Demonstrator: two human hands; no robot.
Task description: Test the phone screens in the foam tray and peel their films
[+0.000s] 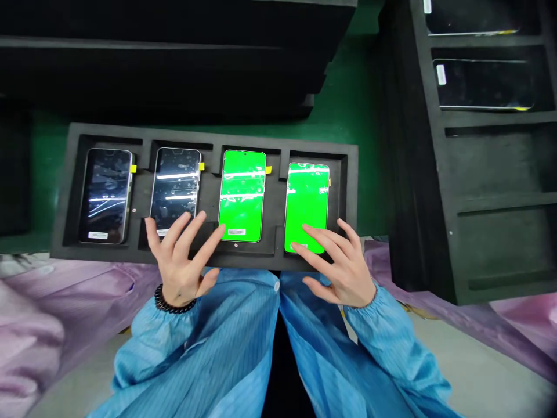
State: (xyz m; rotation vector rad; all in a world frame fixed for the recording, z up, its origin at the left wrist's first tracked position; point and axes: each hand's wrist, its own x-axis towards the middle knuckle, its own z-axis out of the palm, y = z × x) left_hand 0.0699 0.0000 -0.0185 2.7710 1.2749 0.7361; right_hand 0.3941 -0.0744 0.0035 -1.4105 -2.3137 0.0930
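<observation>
Step in hand is judged to be two-handed fingertip work over a foam tray (351, 191); the next move would call for light contact, keeping all four units seated in their separate compartments. Leftmost phone (107, 194): dark screen, white label (98, 235) at the near end, yellow tab (133, 169) at the right edge. Second phone (177, 183): dark, reflective, near end partly covered by the left hand (179, 264); fingers spread, gripping nothing, index fingertip at the left edge of the third phone (242, 194), which is lit green. Rightmost phone (307, 200): lit green; right hand (343, 267) over its near end, fingers extended apart, gripping nothing. Contact pressure cannot be determined.
</observation>
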